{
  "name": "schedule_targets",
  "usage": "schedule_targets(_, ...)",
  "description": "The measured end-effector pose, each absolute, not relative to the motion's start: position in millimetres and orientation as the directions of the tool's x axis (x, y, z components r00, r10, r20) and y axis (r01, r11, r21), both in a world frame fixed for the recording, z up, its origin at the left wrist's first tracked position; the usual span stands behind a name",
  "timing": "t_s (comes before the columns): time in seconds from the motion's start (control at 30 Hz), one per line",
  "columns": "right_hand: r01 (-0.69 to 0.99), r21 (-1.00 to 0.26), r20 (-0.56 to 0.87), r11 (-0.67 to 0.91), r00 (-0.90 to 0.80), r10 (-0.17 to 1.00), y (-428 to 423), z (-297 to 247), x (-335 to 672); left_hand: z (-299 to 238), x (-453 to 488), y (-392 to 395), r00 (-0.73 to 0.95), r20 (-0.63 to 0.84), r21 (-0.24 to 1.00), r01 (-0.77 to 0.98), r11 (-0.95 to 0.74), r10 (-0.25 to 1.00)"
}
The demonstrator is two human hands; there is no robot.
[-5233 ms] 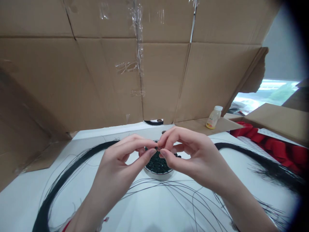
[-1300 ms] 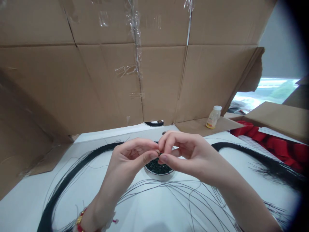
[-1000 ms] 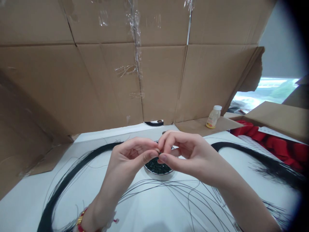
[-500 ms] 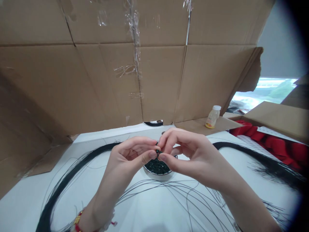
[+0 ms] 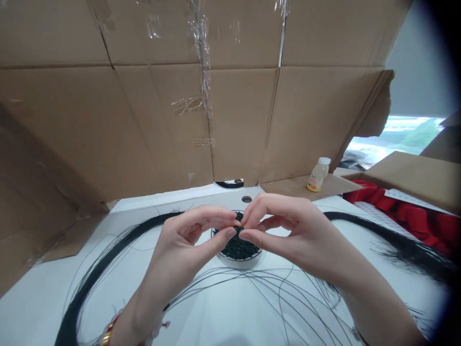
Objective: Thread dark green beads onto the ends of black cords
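Observation:
A small white bowl (image 5: 237, 257) stands on the white table (image 5: 54, 298), heaped with tiny dark green beads (image 5: 237, 247). My left hand (image 5: 190, 242) and my right hand (image 5: 288, 230) hover just above the bowl, their fingertips almost meeting over the beads. Each thumb and forefinger curve into a pinch, but whatever lies between them is too small to tell. Thin black strands (image 5: 252, 283) fan across the table below my wrists, and a thick black bundle of them (image 5: 108, 254) arcs away on the left.
The bundle's other end (image 5: 396, 242) runs off to the right. A tall cardboard wall (image 5: 216, 120) stands behind the table. A small white bottle (image 5: 318, 175) stands on a cardboard flap, and red material (image 5: 406, 216) lies beside it at right.
My fingertips have eased slightly apart and lowered toward the bowl, with my right hand shifted a little to the right. More of the beads now shows between my hands.

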State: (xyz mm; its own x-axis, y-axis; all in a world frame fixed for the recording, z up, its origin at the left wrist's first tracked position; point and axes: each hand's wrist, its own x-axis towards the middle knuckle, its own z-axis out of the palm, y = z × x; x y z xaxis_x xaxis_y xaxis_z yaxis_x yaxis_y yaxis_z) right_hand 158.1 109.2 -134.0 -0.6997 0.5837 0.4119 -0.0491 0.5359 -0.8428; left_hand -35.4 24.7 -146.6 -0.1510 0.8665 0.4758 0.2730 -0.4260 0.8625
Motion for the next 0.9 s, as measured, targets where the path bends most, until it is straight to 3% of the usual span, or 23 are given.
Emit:
schedule_targets(0.33, 0.028, -0.777, 0.496, 0.629, -0.589, 0.639, 105, -143, 153, -151, -34, 27, -0.196, 0.565, 0.789, 0.41, -0.457, 0.801)
schedule_targets(0.63, -0.058, -0.759, 0.565, 0.648, -0.552, 0.613, 107, -140, 151, -150, -36, 26, -0.136, 0.522, 0.79, 0.448, -0.418, 0.842)
schedule_targets(0.77, -0.047, -0.805, 0.5, 0.591, -0.59, 0.634, 109, -139, 149, -150, -37, 27, -0.097, 0.481, 0.812, 0.425, -0.401, 0.871)
schedule_targets(0.9, 0.003, -0.829, 0.431, 0.56, -0.636, 0.641, 110, -139, 145, -153, -37, 29, -0.096, 0.535, 0.764, 0.48, -0.432, 0.84)
